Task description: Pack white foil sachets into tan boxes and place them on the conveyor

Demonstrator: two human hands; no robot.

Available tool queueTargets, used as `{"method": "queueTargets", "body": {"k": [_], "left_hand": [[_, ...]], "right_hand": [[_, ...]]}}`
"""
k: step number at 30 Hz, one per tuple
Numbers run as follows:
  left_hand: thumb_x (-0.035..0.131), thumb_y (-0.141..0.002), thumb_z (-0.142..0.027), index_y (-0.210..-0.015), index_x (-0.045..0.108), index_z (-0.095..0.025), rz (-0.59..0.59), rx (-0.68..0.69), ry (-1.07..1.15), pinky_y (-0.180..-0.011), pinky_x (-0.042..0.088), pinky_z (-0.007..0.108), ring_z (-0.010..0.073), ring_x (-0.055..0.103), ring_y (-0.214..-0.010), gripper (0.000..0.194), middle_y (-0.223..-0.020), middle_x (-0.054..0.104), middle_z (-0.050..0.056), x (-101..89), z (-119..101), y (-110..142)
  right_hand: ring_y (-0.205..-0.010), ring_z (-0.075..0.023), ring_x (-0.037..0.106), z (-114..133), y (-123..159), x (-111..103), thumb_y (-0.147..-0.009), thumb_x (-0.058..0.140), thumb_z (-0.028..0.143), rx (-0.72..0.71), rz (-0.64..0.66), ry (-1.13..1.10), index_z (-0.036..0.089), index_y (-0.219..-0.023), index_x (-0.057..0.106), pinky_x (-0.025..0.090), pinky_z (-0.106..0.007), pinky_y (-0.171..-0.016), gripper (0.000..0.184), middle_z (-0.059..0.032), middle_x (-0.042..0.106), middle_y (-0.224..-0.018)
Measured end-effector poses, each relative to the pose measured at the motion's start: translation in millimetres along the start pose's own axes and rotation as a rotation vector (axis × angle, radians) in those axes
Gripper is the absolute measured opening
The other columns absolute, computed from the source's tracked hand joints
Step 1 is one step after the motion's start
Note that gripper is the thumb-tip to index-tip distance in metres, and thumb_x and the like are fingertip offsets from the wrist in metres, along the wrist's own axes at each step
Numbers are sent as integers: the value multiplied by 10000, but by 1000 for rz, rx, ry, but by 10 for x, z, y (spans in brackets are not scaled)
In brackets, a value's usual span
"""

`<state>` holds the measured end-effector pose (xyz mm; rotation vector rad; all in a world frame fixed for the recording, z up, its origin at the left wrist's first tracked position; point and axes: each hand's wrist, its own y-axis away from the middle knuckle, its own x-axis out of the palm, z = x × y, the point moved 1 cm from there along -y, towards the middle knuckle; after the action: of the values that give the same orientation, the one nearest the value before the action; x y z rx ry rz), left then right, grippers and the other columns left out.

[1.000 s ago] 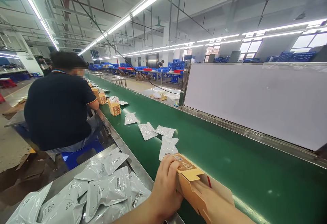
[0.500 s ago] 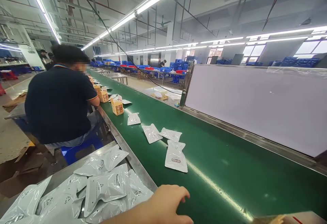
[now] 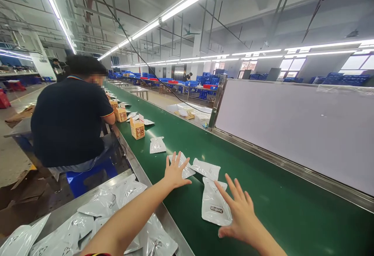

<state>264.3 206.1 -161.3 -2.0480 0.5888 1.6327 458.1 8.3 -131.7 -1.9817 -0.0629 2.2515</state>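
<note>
My left hand is stretched over the green conveyor belt with its fingers spread. A white pouch lies partly hidden behind that hand. My right hand reaches in from the lower right, fingers apart, beside and partly over a white pouch with a dark label. Between and beyond the two hands rests another white pouch. Further up the belt is a single white pouch. Neither hand holds anything; whether the fingertips touch the pouches I cannot tell.
A heap of white pouches covers the metal side table at lower left. Open orange-brown cartons stand along the belt near a seated person at the left. A white panel rises along the belt's far side.
My left hand has moved forward over the pouches. My right hand has come into view, spread open. The carton edge at the lower right is out of view.
</note>
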Motion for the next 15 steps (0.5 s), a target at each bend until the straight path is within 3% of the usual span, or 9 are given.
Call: {"method": "queueTargets", "body": {"k": [2, 4, 8, 11, 13, 15], "left_hand": [[625, -582, -758, -1440, 211, -384, 16, -4, -1, -1093, -75, 615, 362, -82, -1412, 1023, -1559, -15, 71, 89, 103, -167], [604, -571, -783, -1427, 250, -386, 28, -16, -6, -1083, -88, 623, 364, -89, -1410, 1008, -1559, 0, 73, 115, 262, -303], [595, -562, -790, -1396, 308, -419, 46, -61, -6, -1062, -125, 634, 377, -120, -1401, 956, -1563, 4, 36, 71, 650, -524], [642, -519, -773, -1380, 328, -438, 46, -137, 22, -1038, -118, 667, 407, -145, -1386, 976, -1562, -44, 43, 46, 907, -669], [648, -511, -774, -1381, 335, -431, 40, -217, 57, -1018, -56, 713, 455, -123, -1374, 986, -1560, -52, 76, 68, 1020, -746], [653, -542, -748, -1393, 331, -403, 21, -301, 94, -1012, 34, 730, 499, -62, -1365, 973, -1558, -32, 115, 127, 1062, -798]], "right_hand": [[-1386, -404, -78, 20, -420, 210, -387, 855, 356, 86, 197, 28, 310, -1469, 204, 101, -640, -1069, 1263, -104, -60, -1552], [-1386, -379, -109, -32, -720, 347, -394, 837, 350, 103, 298, 10, 327, -1473, 140, 85, -633, -1069, 1284, -80, -91, -1548], [-1398, -375, -40, -218, -926, 486, -470, 766, 363, 106, 379, -79, 361, -1464, 153, 127, -644, -1055, 1167, -40, -31, -1552], [-1376, -358, 217, -325, -860, 595, -604, 663, 410, 99, 297, -104, 339, -1449, 265, 237, -593, -1051, 937, -54, 211, -1526], [-1283, -325, 410, -376, -776, 710, -689, 593, 413, 65, 129, -107, 313, -1416, 369, 385, -525, -984, 767, -62, 388, -1448], [-1116, -279, 567, -416, -691, 857, -771, 513, 386, 13, -82, -124, 300, -1353, 468, 527, -422, -807, 590, -54, 553, -1309]]}}
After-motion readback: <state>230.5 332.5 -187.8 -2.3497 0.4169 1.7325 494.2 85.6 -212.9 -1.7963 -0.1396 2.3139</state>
